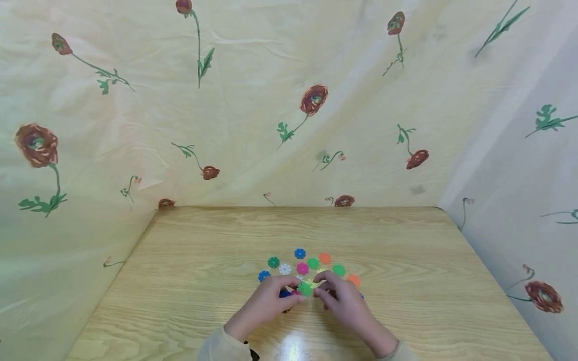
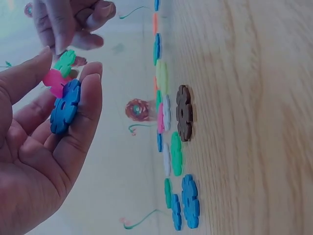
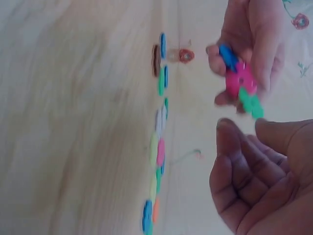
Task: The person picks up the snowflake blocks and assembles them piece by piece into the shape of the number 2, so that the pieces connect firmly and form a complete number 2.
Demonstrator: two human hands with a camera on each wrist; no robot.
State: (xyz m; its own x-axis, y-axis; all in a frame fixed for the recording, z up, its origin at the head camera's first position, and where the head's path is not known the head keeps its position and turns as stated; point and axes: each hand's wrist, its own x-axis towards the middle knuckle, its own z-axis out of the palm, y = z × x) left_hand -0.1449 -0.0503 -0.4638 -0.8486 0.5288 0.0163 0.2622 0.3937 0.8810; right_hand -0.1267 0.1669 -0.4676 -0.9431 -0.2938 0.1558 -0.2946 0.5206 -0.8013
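Note:
My left hand point(image 1: 267, 299) grips a joined chain of notched, flower-shaped plastic discs above the table. The blue disc point(image 2: 66, 108) lies against its fingers, the pink disc point(image 3: 239, 83) slots into the blue one near the thumb, and the green disc point(image 1: 304, 289) sticks out at the far end. Close by the green disc is my right hand point(image 1: 346, 302), thumb and fingers loosely bent with nothing seen between them. In the right wrist view its fingertips point(image 3: 226, 128) come right up to the green disc; whether they touch cannot be told.
Loose discs lie spread beyond the hands, among them a blue disc point(image 1: 300, 253), a white one point(image 1: 284, 269) and an orange one point(image 1: 324, 258). A brown disc point(image 2: 184, 113) lies nearer me. Flowered cloth point(image 1: 253, 100) surrounds the wooden table point(image 1: 203, 240) at the back and sides.

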